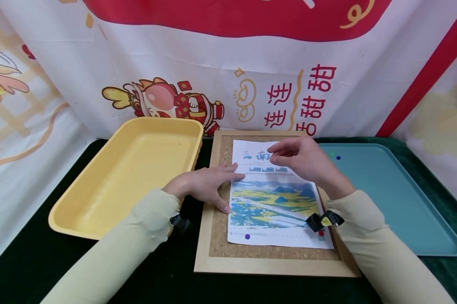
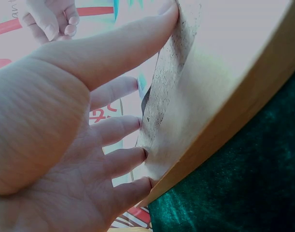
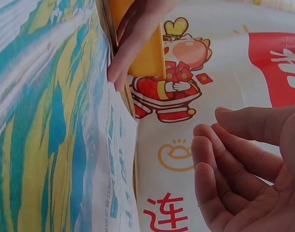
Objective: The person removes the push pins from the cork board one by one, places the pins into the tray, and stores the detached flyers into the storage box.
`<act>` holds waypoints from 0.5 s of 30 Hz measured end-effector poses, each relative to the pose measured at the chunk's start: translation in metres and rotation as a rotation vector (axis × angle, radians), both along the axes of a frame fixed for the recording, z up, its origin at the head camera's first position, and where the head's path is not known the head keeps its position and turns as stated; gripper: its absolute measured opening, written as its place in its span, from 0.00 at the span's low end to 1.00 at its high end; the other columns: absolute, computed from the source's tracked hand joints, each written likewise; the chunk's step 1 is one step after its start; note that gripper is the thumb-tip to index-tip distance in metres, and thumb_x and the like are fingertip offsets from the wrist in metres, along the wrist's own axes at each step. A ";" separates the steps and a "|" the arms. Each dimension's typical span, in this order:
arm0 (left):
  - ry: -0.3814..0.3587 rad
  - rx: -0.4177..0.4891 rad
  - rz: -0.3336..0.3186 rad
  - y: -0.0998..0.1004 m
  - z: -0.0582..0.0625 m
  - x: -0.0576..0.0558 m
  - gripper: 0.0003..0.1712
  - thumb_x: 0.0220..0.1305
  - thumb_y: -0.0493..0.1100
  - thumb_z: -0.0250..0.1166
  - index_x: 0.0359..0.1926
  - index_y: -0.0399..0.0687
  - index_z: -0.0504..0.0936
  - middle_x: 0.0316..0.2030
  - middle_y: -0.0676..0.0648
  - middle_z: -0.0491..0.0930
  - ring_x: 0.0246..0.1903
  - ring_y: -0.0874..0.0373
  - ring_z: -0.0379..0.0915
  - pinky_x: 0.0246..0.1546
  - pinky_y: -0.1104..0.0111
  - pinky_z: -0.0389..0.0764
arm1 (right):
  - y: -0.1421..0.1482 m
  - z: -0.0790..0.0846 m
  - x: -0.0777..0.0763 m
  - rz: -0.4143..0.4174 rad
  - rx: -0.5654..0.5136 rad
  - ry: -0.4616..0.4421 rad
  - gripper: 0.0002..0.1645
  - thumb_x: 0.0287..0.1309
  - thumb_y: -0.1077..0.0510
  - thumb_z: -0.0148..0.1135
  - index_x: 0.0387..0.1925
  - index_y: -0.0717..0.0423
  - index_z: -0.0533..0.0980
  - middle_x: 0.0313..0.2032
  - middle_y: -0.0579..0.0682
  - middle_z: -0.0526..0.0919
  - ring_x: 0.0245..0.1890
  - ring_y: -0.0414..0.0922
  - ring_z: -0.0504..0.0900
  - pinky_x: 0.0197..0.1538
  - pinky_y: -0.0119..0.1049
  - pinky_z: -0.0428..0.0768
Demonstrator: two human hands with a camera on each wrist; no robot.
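I'd call this a makeshift work booth, though whether it sits in a home, an office or a lab I can't tell. White festive sheets (image 1: 198, 55), printed with red lettering (image 1: 279, 93) and a cartoon figure (image 1: 161, 99), screen the back and sides; a dark green velvety cloth (image 1: 144, 278) lies under a yellow tub (image 1: 137, 160), a cork board (image 1: 218, 236) and a blue tray (image 1: 388, 198).

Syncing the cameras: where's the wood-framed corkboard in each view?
Head: corkboard just right of centre, under the printed sheet.
Left wrist: cork and pale frame, centre to upper right.
Right wrist: only a thin frame edge, left of centre, beside the sheet.
Shared landmark: left hand at the board's edge.
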State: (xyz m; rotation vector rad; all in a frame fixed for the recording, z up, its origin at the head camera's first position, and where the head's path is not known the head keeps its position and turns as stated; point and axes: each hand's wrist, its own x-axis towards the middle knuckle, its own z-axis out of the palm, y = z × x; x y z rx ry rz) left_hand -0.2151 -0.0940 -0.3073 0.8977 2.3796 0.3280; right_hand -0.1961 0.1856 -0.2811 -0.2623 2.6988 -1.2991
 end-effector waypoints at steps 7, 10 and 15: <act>0.003 -0.002 0.001 0.001 -0.001 0.000 0.56 0.64 0.59 0.76 0.85 0.61 0.56 0.87 0.48 0.38 0.87 0.45 0.27 0.86 0.45 0.40 | -0.010 -0.002 0.006 0.023 -0.002 -0.006 0.15 0.69 0.54 0.71 0.55 0.47 0.88 0.49 0.50 0.89 0.46 0.50 0.82 0.51 0.40 0.81; 0.010 -0.007 0.003 0.001 -0.001 0.000 0.55 0.64 0.59 0.76 0.85 0.61 0.57 0.87 0.48 0.38 0.87 0.45 0.27 0.85 0.45 0.41 | -0.014 -0.004 0.010 0.059 -0.007 -0.025 0.15 0.69 0.55 0.72 0.56 0.48 0.88 0.49 0.50 0.90 0.46 0.49 0.83 0.50 0.38 0.81; 0.014 -0.010 0.003 0.000 0.000 0.000 0.56 0.64 0.59 0.76 0.85 0.61 0.57 0.87 0.48 0.38 0.87 0.44 0.28 0.85 0.45 0.41 | -0.016 -0.006 0.016 0.105 -0.041 -0.060 0.16 0.69 0.57 0.72 0.56 0.51 0.87 0.47 0.51 0.90 0.45 0.49 0.84 0.52 0.40 0.83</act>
